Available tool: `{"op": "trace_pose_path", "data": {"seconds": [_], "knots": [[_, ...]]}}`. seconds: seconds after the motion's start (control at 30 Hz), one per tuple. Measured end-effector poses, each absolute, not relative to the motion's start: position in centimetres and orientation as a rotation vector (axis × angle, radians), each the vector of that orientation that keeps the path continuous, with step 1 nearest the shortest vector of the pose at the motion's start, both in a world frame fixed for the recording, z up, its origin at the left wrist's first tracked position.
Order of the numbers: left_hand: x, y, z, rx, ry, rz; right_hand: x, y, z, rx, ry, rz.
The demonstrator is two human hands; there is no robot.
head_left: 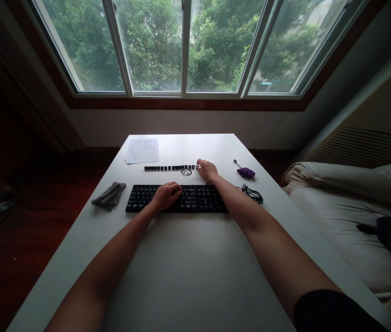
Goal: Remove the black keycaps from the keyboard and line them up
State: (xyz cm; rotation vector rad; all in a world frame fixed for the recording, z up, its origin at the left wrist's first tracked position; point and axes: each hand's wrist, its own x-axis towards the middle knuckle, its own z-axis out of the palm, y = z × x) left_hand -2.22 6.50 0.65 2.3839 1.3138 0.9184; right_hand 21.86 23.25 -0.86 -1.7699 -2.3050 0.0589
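Observation:
A black keyboard (198,198) lies across the white table in front of me. My left hand (166,196) rests on its middle, palm down, with the fingers loosely bent over the keys. Beyond the keyboard, black keycaps (169,168) stand in a line. At the right end of that line, my right hand (207,169) has its fingertips closed together on what looks like a keycap, small and partly hidden. Between the line and the keyboard lies a thin round, ring-like object (186,172), close to my right fingers.
A grey cloth (109,196) lies left of the keyboard, and printed paper (142,151) at the far left. To the right are a purple object (246,173), a small brush (237,163) and a coiled black cable (252,193). A beige sofa (337,203) stands beside the table.

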Motion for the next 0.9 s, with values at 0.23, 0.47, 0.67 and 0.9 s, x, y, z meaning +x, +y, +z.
{"op": "trace_pose_path", "data": {"seconds": [0.23,0.47,0.67,0.9], "knots": [[-2.18,6.36,0.79,2.399,1.319,0.908,21.56,23.24,-0.68,-1.829,-2.233,0.116],[-2.11,6.35,0.92,2.391,1.329,0.900,21.25,22.97,-0.14,-1.949,-2.160,0.186],[-2.15,6.35,0.87,2.385,1.314,0.915,21.81,23.31,0.10,-2.004,-2.118,0.290],[-2.09,6.36,0.80,2.377,1.322,0.914,21.93,23.66,-0.38,-2.000,-2.136,0.315]]}}
